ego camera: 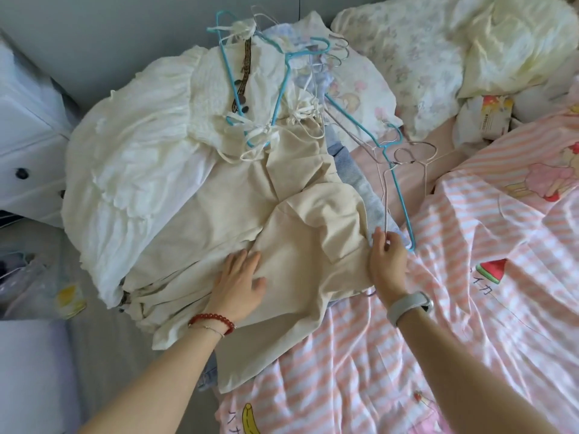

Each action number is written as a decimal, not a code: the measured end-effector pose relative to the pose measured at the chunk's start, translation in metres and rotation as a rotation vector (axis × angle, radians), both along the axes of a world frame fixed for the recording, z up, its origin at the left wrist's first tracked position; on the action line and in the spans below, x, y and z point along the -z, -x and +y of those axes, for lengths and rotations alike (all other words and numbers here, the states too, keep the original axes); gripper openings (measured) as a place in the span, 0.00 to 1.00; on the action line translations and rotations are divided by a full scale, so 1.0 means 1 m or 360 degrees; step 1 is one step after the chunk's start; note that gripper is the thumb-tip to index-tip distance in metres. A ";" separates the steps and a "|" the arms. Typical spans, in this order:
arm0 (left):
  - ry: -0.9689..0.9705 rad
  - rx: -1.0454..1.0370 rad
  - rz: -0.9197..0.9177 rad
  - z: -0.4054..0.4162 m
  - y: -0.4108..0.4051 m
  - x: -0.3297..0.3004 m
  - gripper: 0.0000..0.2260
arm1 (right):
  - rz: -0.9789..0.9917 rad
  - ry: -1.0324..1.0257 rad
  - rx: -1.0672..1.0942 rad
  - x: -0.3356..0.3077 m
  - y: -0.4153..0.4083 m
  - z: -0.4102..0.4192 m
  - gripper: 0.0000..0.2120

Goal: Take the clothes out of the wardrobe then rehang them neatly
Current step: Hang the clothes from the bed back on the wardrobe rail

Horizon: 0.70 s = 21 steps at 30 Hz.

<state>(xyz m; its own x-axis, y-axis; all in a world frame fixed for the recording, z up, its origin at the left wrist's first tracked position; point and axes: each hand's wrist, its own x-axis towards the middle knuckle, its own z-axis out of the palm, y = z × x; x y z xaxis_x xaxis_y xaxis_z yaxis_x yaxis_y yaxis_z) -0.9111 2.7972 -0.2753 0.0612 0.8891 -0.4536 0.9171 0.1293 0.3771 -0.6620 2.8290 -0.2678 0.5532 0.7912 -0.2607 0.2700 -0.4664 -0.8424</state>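
Note:
A pile of clothes lies on the bed, still on its hangers. On top is a cream garment (300,195), with a white ruffled dress (131,158) to its left and blue denim (372,208) showing under its right edge. Blue hangers (360,120) and thin pale wire hangers (416,158) stick out at the top and right. My left hand (238,283) rests flat, fingers straight, on the cream garment's lower part. My right hand (387,261) pinches the lower end of a pale wire hanger at the pile's right edge.
The bed has a pink-striped cartoon sheet (470,308). A floral pillow (391,48) and a pale yellow quilt (513,42) lie at the back right. A white drawer unit (28,136) stands at the left, with a plastic bag (40,286) on the floor below.

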 end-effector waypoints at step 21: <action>-0.0759 0.0646 -0.0063 0.023 -0.085 -0.193 0.21 | -0.0174 -0.0519 -0.0418 -0.103 -0.018 -0.166 0.24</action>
<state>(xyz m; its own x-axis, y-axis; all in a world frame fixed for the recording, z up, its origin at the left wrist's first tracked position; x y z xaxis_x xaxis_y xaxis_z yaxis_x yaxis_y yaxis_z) -0.8266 2.8205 -0.0828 0.4450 0.8955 -0.0029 0.8420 -0.4173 0.3419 -0.6439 2.6626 -0.1645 0.3324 0.9402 0.0750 0.4399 -0.0842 -0.8941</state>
